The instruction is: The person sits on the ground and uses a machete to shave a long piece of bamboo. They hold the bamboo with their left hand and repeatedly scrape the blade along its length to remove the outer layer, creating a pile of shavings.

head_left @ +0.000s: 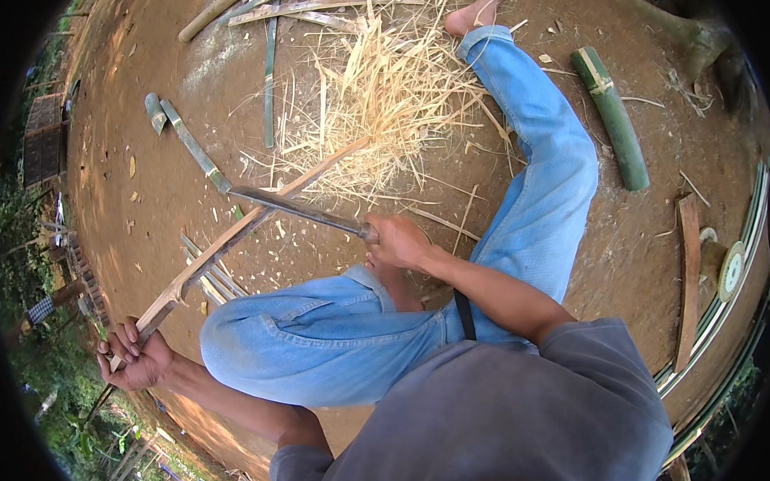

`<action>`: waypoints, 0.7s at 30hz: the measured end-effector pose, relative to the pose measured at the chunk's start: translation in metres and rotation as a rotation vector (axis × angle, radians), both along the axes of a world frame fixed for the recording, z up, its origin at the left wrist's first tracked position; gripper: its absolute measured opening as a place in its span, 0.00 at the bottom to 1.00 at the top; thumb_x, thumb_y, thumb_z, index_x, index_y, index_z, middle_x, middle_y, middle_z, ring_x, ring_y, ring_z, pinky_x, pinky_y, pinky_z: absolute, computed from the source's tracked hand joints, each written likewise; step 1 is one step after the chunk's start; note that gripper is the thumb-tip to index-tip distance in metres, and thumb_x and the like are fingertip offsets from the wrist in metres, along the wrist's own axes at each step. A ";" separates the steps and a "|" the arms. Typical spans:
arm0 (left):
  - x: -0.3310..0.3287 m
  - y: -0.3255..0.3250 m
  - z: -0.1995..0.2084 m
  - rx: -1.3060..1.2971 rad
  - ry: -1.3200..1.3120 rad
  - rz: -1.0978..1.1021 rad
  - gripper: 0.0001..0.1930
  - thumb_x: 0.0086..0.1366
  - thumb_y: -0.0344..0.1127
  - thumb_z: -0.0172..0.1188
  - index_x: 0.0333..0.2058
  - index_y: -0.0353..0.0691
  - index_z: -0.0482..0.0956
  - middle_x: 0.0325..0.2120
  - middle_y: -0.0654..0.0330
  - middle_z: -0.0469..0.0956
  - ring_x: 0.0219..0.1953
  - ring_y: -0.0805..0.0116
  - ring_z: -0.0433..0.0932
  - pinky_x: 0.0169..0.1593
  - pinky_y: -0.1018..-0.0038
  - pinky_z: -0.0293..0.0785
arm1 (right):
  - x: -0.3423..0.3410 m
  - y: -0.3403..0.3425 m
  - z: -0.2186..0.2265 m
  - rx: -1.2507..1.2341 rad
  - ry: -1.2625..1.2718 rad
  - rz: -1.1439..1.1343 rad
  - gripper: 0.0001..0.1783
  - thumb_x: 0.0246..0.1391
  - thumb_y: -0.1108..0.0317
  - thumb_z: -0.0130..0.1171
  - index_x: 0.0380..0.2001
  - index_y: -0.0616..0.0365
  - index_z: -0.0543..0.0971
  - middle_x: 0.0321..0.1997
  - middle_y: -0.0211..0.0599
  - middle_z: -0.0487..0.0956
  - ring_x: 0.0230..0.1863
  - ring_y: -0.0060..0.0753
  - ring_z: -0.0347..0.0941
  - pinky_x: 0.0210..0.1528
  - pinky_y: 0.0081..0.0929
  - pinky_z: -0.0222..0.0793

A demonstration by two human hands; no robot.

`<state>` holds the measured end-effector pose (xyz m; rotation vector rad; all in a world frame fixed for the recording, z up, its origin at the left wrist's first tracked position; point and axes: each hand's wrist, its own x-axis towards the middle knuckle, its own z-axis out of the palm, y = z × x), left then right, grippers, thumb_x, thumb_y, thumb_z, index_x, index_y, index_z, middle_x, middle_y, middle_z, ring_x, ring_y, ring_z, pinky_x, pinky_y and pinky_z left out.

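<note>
My left hand [139, 358] is closed round the near end of a long split bamboo strip [224, 242], out to the left past my bent knee. From there the strip slants up and away toward the pile of shavings. My right hand [398, 240] grips the handle of a machete [295, 209] in front of my lap. Its dark blade points left and crosses the strip around the strip's middle. A curled sliver [177, 290] stands up from the strip nearer my left hand.
Pale bamboo shavings [388, 96] heap on the dirt ground ahead. Green bamboo pieces lie left [195, 150] and right [610, 118]. Split lengths [326, 3] lie at the far side. A brown plank [688, 281] and a round spool-like thing [730, 271] are at the right.
</note>
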<state>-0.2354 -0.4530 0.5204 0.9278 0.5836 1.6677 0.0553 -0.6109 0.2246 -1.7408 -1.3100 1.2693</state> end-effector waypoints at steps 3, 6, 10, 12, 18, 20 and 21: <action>-0.003 0.005 -0.002 0.008 0.061 -0.001 0.06 0.56 0.35 0.53 0.25 0.39 0.72 0.07 0.69 0.55 0.13 0.76 0.56 0.25 0.77 0.57 | 0.009 -0.003 -0.068 -0.133 0.052 -0.235 0.12 0.48 0.67 0.58 0.34 0.63 0.75 0.27 0.59 0.78 0.31 0.61 0.76 0.36 0.50 0.72; -0.008 0.002 -0.003 -0.009 0.057 0.096 0.06 0.56 0.35 0.53 0.25 0.39 0.71 0.07 0.69 0.55 0.13 0.76 0.56 0.25 0.76 0.57 | 0.022 0.001 -0.061 -0.152 -0.023 -0.190 0.11 0.48 0.69 0.56 0.33 0.65 0.74 0.27 0.61 0.77 0.31 0.63 0.76 0.35 0.51 0.70; -0.001 0.003 0.001 -0.011 0.005 0.086 0.06 0.56 0.34 0.53 0.25 0.39 0.71 0.08 0.68 0.56 0.13 0.76 0.56 0.24 0.76 0.56 | 0.016 0.000 -0.062 -0.068 -0.081 -0.171 0.12 0.50 0.66 0.54 0.33 0.66 0.75 0.28 0.62 0.77 0.32 0.63 0.76 0.36 0.52 0.69; -0.001 0.006 -0.002 -0.013 0.021 0.057 0.06 0.56 0.33 0.54 0.24 0.39 0.71 0.08 0.68 0.56 0.12 0.76 0.56 0.24 0.76 0.56 | 0.028 0.002 -0.081 -0.256 -0.044 -0.271 0.14 0.53 0.64 0.53 0.35 0.65 0.76 0.29 0.61 0.78 0.34 0.63 0.76 0.38 0.51 0.71; -0.004 0.008 0.003 -0.002 0.038 0.066 0.07 0.57 0.34 0.53 0.24 0.39 0.71 0.08 0.67 0.58 0.12 0.75 0.57 0.26 0.75 0.58 | 0.028 -0.001 -0.086 -0.202 -0.109 -0.198 0.14 0.53 0.64 0.53 0.35 0.65 0.77 0.31 0.62 0.78 0.36 0.62 0.77 0.39 0.50 0.71; -0.001 0.008 0.001 -0.028 0.053 0.065 0.07 0.58 0.35 0.53 0.24 0.39 0.71 0.08 0.67 0.59 0.12 0.74 0.57 0.27 0.75 0.59 | 0.032 0.003 -0.115 -0.301 -0.050 -0.321 0.13 0.52 0.65 0.54 0.34 0.65 0.77 0.30 0.62 0.78 0.37 0.63 0.76 0.40 0.50 0.71; -0.004 0.008 0.002 -0.035 0.066 0.068 0.08 0.58 0.35 0.53 0.24 0.39 0.71 0.08 0.67 0.59 0.12 0.74 0.57 0.27 0.74 0.59 | 0.036 0.004 -0.117 -0.293 -0.058 -0.339 0.12 0.52 0.65 0.54 0.34 0.65 0.77 0.30 0.62 0.78 0.37 0.63 0.76 0.40 0.50 0.71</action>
